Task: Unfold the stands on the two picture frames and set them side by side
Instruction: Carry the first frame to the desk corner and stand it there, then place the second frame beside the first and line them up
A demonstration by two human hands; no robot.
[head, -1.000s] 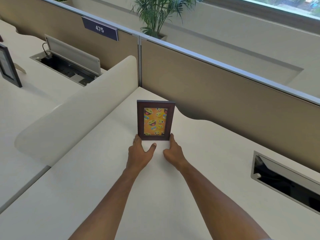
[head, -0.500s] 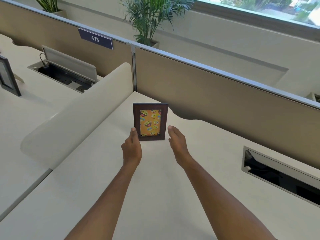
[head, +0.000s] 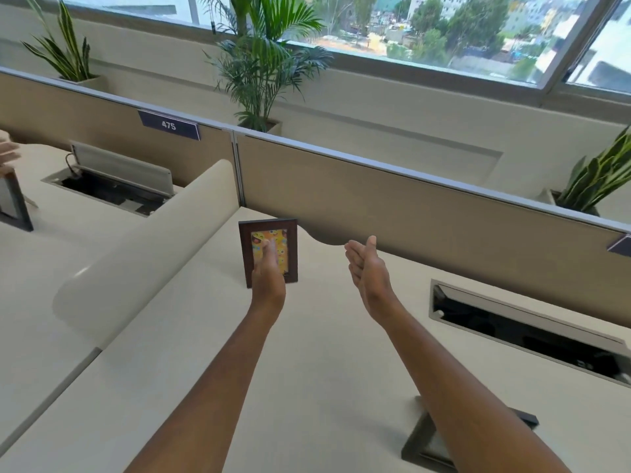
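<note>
A brown picture frame (head: 290,233) with an orange emoji print stands upright on the white desk (head: 307,370), near the back partition. My left hand (head: 268,278) hovers in front of it, fingers stretched out and covering part of the picture, holding nothing. My right hand (head: 370,271) is raised to the frame's right, palm turned inward, fingers apart and empty. A second, dark frame (head: 423,442) lies flat on the desk at the lower right, largely hidden under my right forearm.
A rounded cream divider (head: 143,254) borders the desk on the left. An open cable tray (head: 526,332) is sunk into the desk at the right. Another frame (head: 15,203) and someone's fingers (head: 6,151) show on the neighbouring desk. Potted plants (head: 263,70) stand behind the partition.
Both hands have let go of the emoji frame and lifted off the desk. The view has tilted up and back, bringing the window and the dark frame at lower right into sight.
</note>
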